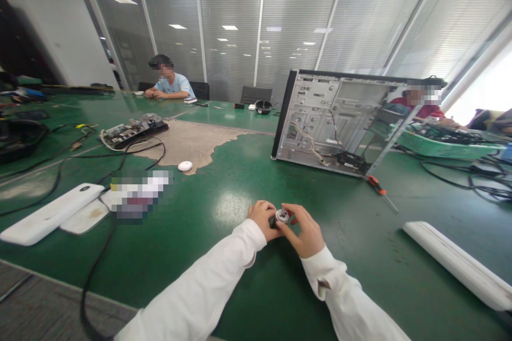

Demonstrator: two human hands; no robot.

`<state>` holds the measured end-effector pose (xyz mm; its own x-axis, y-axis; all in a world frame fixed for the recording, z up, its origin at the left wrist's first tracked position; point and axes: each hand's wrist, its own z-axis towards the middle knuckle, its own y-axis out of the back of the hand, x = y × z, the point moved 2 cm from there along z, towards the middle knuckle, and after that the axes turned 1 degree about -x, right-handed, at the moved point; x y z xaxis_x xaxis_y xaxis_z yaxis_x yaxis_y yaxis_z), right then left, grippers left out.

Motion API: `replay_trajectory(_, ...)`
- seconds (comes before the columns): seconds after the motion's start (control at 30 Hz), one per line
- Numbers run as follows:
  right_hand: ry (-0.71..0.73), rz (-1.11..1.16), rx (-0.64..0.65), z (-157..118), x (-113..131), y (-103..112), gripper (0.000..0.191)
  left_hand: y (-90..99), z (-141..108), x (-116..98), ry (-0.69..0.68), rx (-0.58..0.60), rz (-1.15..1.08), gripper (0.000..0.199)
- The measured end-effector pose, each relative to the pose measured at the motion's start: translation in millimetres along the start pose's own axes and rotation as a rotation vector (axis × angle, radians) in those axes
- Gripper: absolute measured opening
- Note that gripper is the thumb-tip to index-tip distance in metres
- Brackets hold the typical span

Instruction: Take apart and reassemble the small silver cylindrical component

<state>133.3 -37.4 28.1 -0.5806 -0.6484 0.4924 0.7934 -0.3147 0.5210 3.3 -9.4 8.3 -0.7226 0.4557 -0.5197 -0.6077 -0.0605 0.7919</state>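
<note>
Just above the green tabletop (236,256), both hands meet around a small round silver part (282,216). Dark spots mark its face, and something dark shows beside it at the left palm. My left hand (262,217) is closed round its left side, with the fingertips partly hidden. From the right, my right hand (307,232) pinches the part's edge between thumb and fingers. What the part belongs to is too small to make out.
An open computer case (328,117) stands ahead, with an orange-handled screwdriver (378,186) near its corner. White panels (52,213) lie left, another white bar (456,261) right. Black cables (112,197) cross the left side. A green basket (448,144) and two other people are farther off.
</note>
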Motion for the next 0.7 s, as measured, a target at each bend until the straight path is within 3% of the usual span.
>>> replay_trajectory(0.1,-0.022,0.064,-0.001,1.0,-3.1,0.0,0.023,-0.2,0.6,-0.5,-0.006,0.042,-0.023,0.038)
replay_trajectory(0.2,-0.041,0.112,0.009,3.0,-5.0,2.6,0.019,4.9,2.2,-5.0,0.026,0.005,-0.074,0.046)
replay_trajectory(0.37,-0.062,0.140,0.079,6.2,-5.7,6.9,0.016,11.4,4.3,-10.7,0.021,-0.040,-0.170,0.038)
replay_trajectory(0.53,-0.085,0.165,0.008,7.3,-6.6,8.6,0.012,11.7,5.4,-11.7,-0.088,-0.016,-0.213,0.036)
replay_trajectory(0.7,-0.052,0.173,-0.045,11.2,-7.8,13.7,0.012,9.7,6.3,-9.8,-0.071,0.003,-0.248,0.037)
